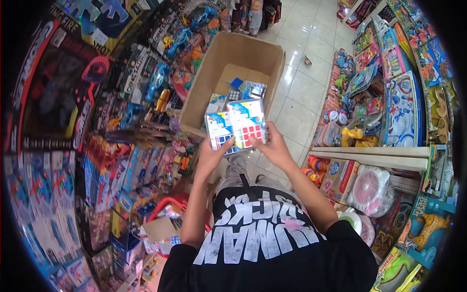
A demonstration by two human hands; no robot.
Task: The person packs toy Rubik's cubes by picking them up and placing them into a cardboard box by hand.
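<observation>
My left hand (212,156) grips a packaged puzzle cube (218,127) with a blue face showing at its lower end. Closed on the near edge of a second packaged puzzle cube (247,116) is my right hand (275,147); a red face with white lines shows under its thumb. The two packs are side by side and overlap slightly, above the near end of an open cardboard box (203,78). Inside the box lie several more packs, one with a dark puzzle cube (234,95). My fingers under the packs are hidden.
Toy packages (129,87) crowd the shelves on my left. A red basket (163,207) with packs in it stands low at my left. Right of the tiled floor (296,97), a shelf holds toys and a wrapped pink-and-white fan (372,190).
</observation>
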